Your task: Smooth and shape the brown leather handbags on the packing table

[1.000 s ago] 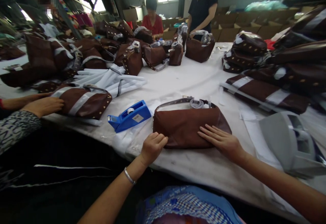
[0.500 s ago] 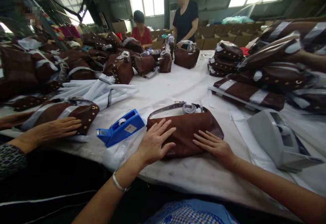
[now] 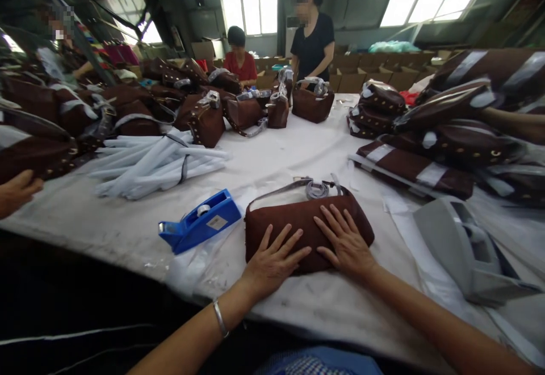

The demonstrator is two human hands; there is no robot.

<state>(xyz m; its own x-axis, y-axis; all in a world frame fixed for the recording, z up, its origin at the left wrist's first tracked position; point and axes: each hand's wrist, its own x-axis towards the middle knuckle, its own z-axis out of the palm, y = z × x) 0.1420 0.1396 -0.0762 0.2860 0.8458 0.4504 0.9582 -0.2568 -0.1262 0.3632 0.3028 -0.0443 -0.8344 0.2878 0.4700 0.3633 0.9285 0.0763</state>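
A brown handbag [image 3: 276, 219] lies on the white-covered table in front of me, its strap and a wrapped coil [image 3: 317, 189] at the far edge. My left hand [image 3: 272, 258] rests flat on the bag's lower left part, fingers spread. On its right half lies my right hand [image 3: 344, 241], also flat with fingers apart. Neither hand grips the bag. Left of the bag stands a blue tape dispenser [image 3: 202, 221] holding a roll of tape.
A grey tape dispenser [image 3: 464, 250] stands at the right. Rolled white sheets [image 3: 149, 162] lie at the left. Brown bags [image 3: 447, 139] are piled on both sides. A co-worker's hand [image 3: 19, 190] touches a bag at far left. Two people work across the table.
My left hand has slid down toward the bag's near edge; my right hand has moved up and spread its fingers. The co-worker's bag at left has moved away to the far left.
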